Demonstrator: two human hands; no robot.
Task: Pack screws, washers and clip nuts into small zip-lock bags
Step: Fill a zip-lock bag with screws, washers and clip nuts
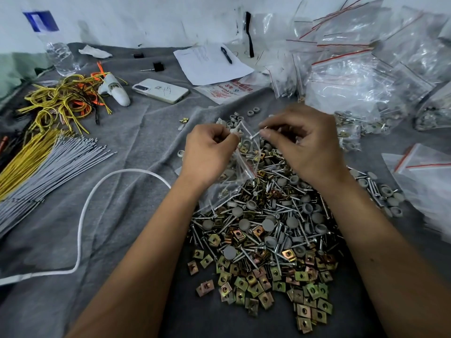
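A big pile of silver screws [253,211], grey round washers [244,224] and brass-coloured clip nuts [253,284] lies on the grey cloth in front of me. Above its far end my left hand [210,150] pinches the mouth of a small clear zip-lock bag [244,164] with a red strip. The bag hangs down onto the pile. My right hand [302,142] pinches a screw [255,135] at the bag's mouth, its tip pointing towards the opening.
Heaps of zip-lock bags [361,76], some filled, crowd the back right. A phone [161,90], paper with a pen [212,63], a water bottle [58,54], yellow and grey cable bundles [48,152] and a white cord [85,211] lie to the left.
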